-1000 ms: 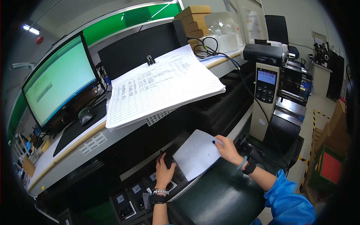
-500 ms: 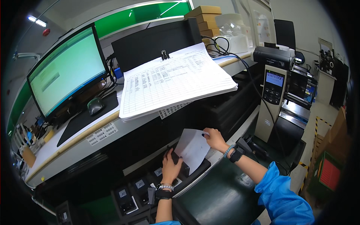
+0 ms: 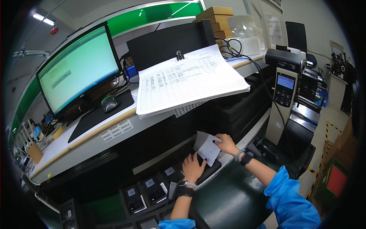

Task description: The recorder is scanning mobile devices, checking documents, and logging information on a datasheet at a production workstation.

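Note:
A white sheet of paper (image 3: 206,148) stands tilted above the far right end of a black compartmented tray (image 3: 216,168). My right hand (image 3: 227,144) pinches its upper right edge between thumb and fingers. By the paper's lower left edge, my left hand (image 3: 193,167) lies with fingers spread over the dark tray area. Its thumb is close to the paper; whether they touch I cannot tell. Left of that hand, several black devices with small white labels, such as one black device (image 3: 152,186), sit in the tray. What lies under my left palm is hidden.
A clipped stack of printed forms (image 3: 190,84) overhangs the shelf edge above my hands. Left are a monitor (image 3: 78,72) and a mouse (image 3: 110,103). A label printer (image 3: 282,95) stands right, its black cable hanging down. A dark green work surface (image 3: 228,202) lies nearest me.
The view has shifted, so the scene sits further right. My left hand's fingers have spread flatter beside the paper. The right hand still pinches the sheet, which now appears lower beside the left hand.

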Available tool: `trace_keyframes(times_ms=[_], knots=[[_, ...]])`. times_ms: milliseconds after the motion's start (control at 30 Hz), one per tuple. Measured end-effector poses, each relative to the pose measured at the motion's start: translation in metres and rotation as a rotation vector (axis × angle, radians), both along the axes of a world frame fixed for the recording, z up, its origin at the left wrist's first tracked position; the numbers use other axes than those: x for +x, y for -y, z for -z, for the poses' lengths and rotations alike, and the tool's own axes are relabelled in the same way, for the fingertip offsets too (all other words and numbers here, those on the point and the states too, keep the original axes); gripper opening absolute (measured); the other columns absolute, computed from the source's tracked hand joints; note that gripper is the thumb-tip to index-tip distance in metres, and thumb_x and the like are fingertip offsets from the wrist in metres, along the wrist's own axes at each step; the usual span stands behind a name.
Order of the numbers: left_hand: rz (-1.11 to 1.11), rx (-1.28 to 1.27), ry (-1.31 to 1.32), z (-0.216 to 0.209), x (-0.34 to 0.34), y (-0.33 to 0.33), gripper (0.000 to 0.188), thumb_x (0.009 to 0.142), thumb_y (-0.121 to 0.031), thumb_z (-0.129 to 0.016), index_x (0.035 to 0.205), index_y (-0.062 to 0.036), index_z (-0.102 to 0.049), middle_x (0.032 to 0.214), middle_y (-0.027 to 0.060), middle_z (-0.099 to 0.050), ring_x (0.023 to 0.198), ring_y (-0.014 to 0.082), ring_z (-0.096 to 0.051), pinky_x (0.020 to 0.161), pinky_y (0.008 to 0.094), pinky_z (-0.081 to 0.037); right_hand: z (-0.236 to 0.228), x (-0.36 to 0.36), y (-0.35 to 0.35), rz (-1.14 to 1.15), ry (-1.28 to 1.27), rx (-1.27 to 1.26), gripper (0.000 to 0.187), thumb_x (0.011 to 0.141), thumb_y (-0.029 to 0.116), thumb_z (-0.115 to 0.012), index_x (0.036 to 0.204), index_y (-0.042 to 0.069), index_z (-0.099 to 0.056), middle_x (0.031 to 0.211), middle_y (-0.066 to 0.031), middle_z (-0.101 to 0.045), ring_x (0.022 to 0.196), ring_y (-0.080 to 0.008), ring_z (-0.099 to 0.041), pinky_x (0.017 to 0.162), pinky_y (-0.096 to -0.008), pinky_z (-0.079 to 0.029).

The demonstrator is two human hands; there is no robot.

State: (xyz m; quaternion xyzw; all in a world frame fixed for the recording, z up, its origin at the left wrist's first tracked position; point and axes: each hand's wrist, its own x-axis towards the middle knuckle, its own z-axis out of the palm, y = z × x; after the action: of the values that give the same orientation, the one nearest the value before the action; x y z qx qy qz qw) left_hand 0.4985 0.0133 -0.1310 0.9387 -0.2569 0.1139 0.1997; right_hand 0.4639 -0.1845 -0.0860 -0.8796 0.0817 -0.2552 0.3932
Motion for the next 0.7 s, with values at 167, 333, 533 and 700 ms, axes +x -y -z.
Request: trace_keyframes(times_ms=[167, 333, 533, 700], knots=[[0.311, 0.037, -0.078, -0.043, -0.052, -0.087, 0.053, 0.084, -0.039, -0.055, 0.125, -0.0059, -0.048, 0.130, 0.0195, -0.045, 0.119, 0.0366, -0.042, 0.100, 0.0416, -0.034, -0.010, -0.036, -0.006, -0.033, -0.046, 0.203, 0.034, 0.079, 0.013, -0.059, 0.111, 0.001, -0.057, 0.083, -0.0128, -0.066, 0.077, -0.0198, -0.066, 0.070, -0.0326, -0.051], [0.278, 0.058, -0.199, -0.074, -0.133, -0.227, 0.053, 0.083, -0.033, -0.061, 0.125, -0.0044, -0.047, 0.130, 0.0230, -0.043, 0.120, 0.0371, -0.042, 0.101, 0.0406, -0.034, 0.026, -0.087, -0.014, 0.015, 0.217, 0.115, 0.041, 0.079, 0.007, -0.058, 0.118, 0.007, -0.043, 0.087, -0.0085, -0.057, 0.064, -0.0183, -0.056, 0.062, -0.0321, -0.047], [-0.457, -0.014, 0.035, -0.053, -0.238, -0.414, 0.051, 0.076, -0.011, -0.061, 0.122, 0.0020, -0.044, 0.126, 0.0237, -0.043, 0.118, 0.0388, -0.038, 0.101, 0.0434, -0.031, 0.039, -0.166, -0.047, -0.168, 0.031, 0.212, 0.033, 0.080, -0.001, -0.055, 0.111, 0.005, -0.047, 0.083, -0.0042, -0.050, 0.061, -0.0104, -0.050, 0.057, -0.0245, -0.044], [-0.882, -0.092, 0.058, -0.017, -0.283, -0.483, 0.048, 0.081, -0.009, -0.057, 0.124, 0.0043, -0.041, 0.122, 0.0237, -0.045, 0.116, 0.0386, -0.041, 0.100, 0.0422, -0.032, 0.052, -0.214, -0.121, -0.497, -0.211, 0.436, 0.035, 0.086, 0.008, -0.057, 0.118, 0.005, -0.045, 0.100, -0.0080, -0.054, 0.081, -0.0114, -0.056, 0.069, -0.0256, -0.047]])
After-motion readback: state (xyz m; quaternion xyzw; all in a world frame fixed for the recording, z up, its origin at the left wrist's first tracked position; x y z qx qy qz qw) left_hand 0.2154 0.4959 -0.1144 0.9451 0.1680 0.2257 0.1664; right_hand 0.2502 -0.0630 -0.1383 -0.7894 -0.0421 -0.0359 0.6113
